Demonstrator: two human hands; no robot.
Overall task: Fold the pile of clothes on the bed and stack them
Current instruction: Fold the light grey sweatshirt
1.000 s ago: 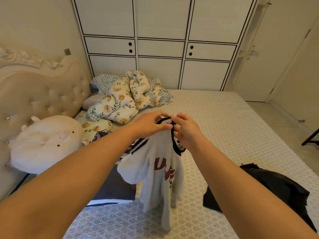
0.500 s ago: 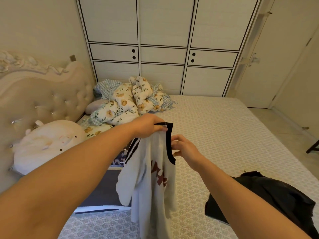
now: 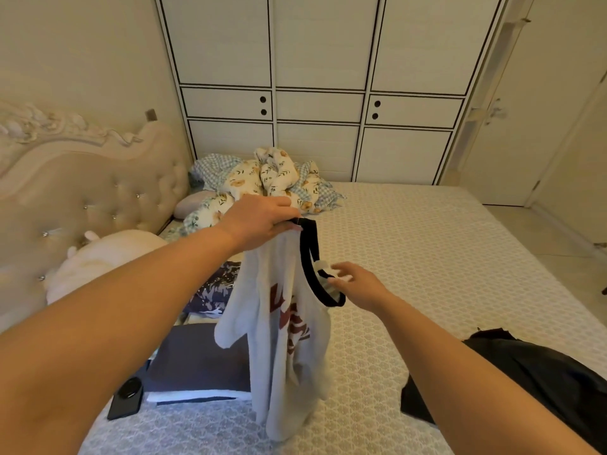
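A bed (image 3: 427, 257) with a pale patterned cover fills the centre and right of the frame, below a white wardrobe (image 3: 322, 77) at top centre. Above it, at frame centre, hangs a white T-shirt (image 3: 282, 339), its long axis running top to bottom, black-trimmed collar (image 3: 310, 257) uppermost and hem pointing down toward the lower edge. Red lettering shows on its creased front, and one short sleeve juts toward the left. The left hand (image 3: 259, 221), just above centre, pinches the collar's top between thumb and curled fingers. The right hand (image 3: 358, 284), right of centre, reaches to the collar's lower loop with fingers spread and loose; whether they grip cloth cannot be told. A black garment (image 3: 542, 382) lies crumpled at lower right. Dark folded clothes (image 3: 197, 362) sit at lower left, partly hidden behind the shirt, beside a black phone (image 3: 126, 399). A floral quilt (image 3: 262, 182) is bundled at upper centre, and a white plush pillow (image 3: 98, 261) rests at the left.
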